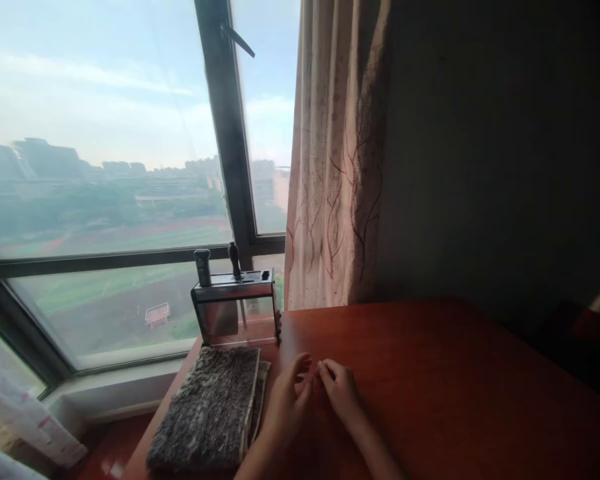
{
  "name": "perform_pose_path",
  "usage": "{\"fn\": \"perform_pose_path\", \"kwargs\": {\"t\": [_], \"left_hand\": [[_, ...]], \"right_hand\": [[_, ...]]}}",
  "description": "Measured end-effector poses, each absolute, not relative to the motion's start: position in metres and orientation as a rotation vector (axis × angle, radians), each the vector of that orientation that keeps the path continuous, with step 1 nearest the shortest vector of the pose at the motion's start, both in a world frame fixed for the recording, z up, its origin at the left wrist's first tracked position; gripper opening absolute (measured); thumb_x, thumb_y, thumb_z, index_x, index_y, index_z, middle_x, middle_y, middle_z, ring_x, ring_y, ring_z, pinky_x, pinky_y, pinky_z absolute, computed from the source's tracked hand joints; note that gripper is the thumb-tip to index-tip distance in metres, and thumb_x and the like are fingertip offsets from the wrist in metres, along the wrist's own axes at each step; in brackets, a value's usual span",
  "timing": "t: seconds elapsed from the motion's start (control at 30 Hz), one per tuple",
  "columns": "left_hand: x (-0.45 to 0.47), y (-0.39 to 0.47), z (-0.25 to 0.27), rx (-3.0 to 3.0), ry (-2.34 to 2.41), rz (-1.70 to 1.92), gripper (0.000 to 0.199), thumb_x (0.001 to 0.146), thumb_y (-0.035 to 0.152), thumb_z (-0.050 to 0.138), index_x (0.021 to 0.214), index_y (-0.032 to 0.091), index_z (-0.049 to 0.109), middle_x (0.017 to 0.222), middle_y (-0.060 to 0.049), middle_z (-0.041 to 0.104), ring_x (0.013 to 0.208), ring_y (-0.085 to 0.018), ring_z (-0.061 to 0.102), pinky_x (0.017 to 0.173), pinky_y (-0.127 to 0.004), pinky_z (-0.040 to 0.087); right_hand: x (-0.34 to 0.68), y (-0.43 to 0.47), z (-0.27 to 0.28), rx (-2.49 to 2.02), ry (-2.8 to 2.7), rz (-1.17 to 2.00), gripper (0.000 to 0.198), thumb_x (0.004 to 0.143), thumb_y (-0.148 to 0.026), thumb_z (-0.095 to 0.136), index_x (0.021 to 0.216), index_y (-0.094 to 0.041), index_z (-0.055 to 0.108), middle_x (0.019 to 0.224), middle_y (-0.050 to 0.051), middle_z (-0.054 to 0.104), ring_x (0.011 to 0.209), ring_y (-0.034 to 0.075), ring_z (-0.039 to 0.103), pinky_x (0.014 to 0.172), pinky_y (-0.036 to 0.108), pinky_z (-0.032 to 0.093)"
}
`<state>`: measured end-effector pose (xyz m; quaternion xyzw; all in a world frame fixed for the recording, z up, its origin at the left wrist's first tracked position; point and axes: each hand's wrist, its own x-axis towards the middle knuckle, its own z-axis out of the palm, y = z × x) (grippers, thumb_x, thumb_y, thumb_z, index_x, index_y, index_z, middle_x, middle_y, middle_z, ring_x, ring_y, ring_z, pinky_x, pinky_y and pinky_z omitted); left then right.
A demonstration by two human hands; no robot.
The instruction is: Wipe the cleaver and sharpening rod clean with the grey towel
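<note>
Left hand [291, 390] and right hand [341, 385] over a table [425, 373].
The left is half open, nothing seen in it; the right's fingertips are drawn together (whether anything is pinched cannot be told). A folded cloth [210, 400] is placed beside the left forearm, behind it a knife rack [237, 281].

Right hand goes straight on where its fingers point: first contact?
Likely the left hand, close ahead of the right hand in the picture; depth is unclear, so it might slip past.
</note>
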<state>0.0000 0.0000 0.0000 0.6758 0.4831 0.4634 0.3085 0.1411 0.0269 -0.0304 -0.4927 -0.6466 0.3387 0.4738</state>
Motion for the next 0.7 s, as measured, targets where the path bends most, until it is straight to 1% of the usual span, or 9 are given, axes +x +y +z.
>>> {"fn": "perform_pose_path", "kwargs": {"t": [0.1, 0.13, 0.23, 0.33, 0.4, 0.5, 0.53, 0.63, 0.7], "left_hand": [[-0.028, -0.003, 0.016, 2.051, 1.390, 1.143, 0.033, 0.084, 0.027, 0.052, 0.115, 0.023, 0.062, 0.117, -0.011, 0.065, 0.106, -0.026, 0.061, 0.091, -0.040, 0.049], [-0.040, -0.003, 0.021, 2.118, 1.456, 1.103, 0.032, 0.084, 0.028, 0.051, 0.115, 0.024, 0.062, 0.118, -0.010, 0.065, 0.108, -0.026, 0.060, 0.093, -0.040, 0.048], [-0.087, 0.001, 0.029, 2.240, 1.661, 1.004, 0.031, 0.087, 0.031, 0.047, 0.113, 0.025, 0.063, 0.115, -0.007, 0.067, 0.105, -0.025, 0.063, 0.090, -0.038, 0.050], [-0.139, 0.006, 0.027, 2.390, 1.868, 0.943, 0.032, 0.085, 0.037, 0.050, 0.110, 0.024, 0.066, 0.113, -0.008, 0.068, 0.107, -0.028, 0.062, 0.094, -0.042, 0.048], [-0.170, 0.008, 0.021, 2.484, 1.988, 0.820, 0.035, 0.082, 0.040, 0.053, 0.112, 0.026, 0.066, 0.119, -0.007, 0.067, 0.118, -0.031, 0.055, 0.099, -0.047, 0.043], [-0.202, 0.008, 0.005, 2.519, 2.148, 0.622, 0.039, 0.083, 0.041, 0.050, 0.116, 0.028, 0.065, 0.130, -0.005, 0.061, 0.129, -0.036, 0.043, 0.101, -0.057, 0.038], [-0.208, 0.007, -0.001, 2.512, 2.158, 0.592, 0.041, 0.082, 0.042, 0.050, 0.117, 0.027, 0.065, 0.132, -0.007, 0.059, 0.130, -0.037, 0.042, 0.100, -0.057, 0.039], [-0.213, 0.007, -0.016, 2.487, 2.079, 0.612, 0.045, 0.082, 0.045, 0.051, 0.120, 0.025, 0.064, 0.135, -0.007, 0.057, 0.130, -0.034, 0.044, 0.103, -0.050, 0.040], [-0.209, 0.007, -0.020, 2.454, 2.061, 0.660, 0.044, 0.082, 0.044, 0.052, 0.120, 0.024, 0.064, 0.134, -0.007, 0.057, 0.129, -0.033, 0.045, 0.105, -0.049, 0.039]], "right_hand": [[0.142, 0.028, -0.033, -1.243, -1.601, 0.813, 0.047, 0.093, -0.048, 0.035, 0.066, -0.019, 0.060, 0.055, 0.002, 0.062, 0.054, 0.016, 0.058, 0.053, 0.024, 0.039], [0.142, 0.027, -0.033, -1.249, -1.615, 0.807, 0.046, 0.092, -0.047, 0.036, 0.066, -0.019, 0.060, 0.055, 0.002, 0.062, 0.053, 0.016, 0.057, 0.052, 0.023, 0.039], [0.140, 0.026, -0.034, -1.258, -1.663, 0.774, 0.044, 0.091, -0.045, 0.038, 0.065, -0.018, 0.062, 0.056, 0.002, 0.063, 0.054, 0.015, 0.057, 0.054, 0.023, 0.038], [0.140, 0.024, -0.033, -1.264, -1.703, 0.745, 0.042, 0.091, -0.042, 0.039, 0.064, -0.019, 0.062, 0.057, 0.002, 0.064, 0.055, 0.015, 0.057, 0.055, 0.024, 0.037], [0.140, 0.024, -0.033, -1.269, -1.719, 0.731, 0.041, 0.091, -0.040, 0.039, 0.065, -0.019, 0.062, 0.058, 0.002, 0.064, 0.055, 0.015, 0.057, 0.055, 0.024, 0.036], [0.140, 0.023, -0.033, -1.276, -1.735, 0.708, 0.040, 0.091, -0.039, 0.040, 0.064, -0.019, 0.062, 0.059, 0.003, 0.065, 0.057, 0.015, 0.057, 0.056, 0.024, 0.036], [0.140, 0.023, -0.034, -1.278, -1.737, 0.702, 0.041, 0.091, -0.039, 0.040, 0.064, -0.019, 0.063, 0.059, 0.003, 0.065, 0.057, 0.015, 0.057, 0.056, 0.024, 0.035], [0.140, 0.023, -0.033, -1.281, -1.739, 0.689, 0.041, 0.091, -0.039, 0.040, 0.064, -0.019, 0.063, 0.058, 0.003, 0.065, 0.056, 0.015, 0.056, 0.055, 0.024, 0.035], [0.140, 0.022, -0.033, -1.273, -1.743, 0.681, 0.041, 0.091, -0.038, 0.040, 0.064, -0.019, 0.063, 0.058, 0.003, 0.064, 0.056, 0.015, 0.056, 0.056, 0.024, 0.035]]}}
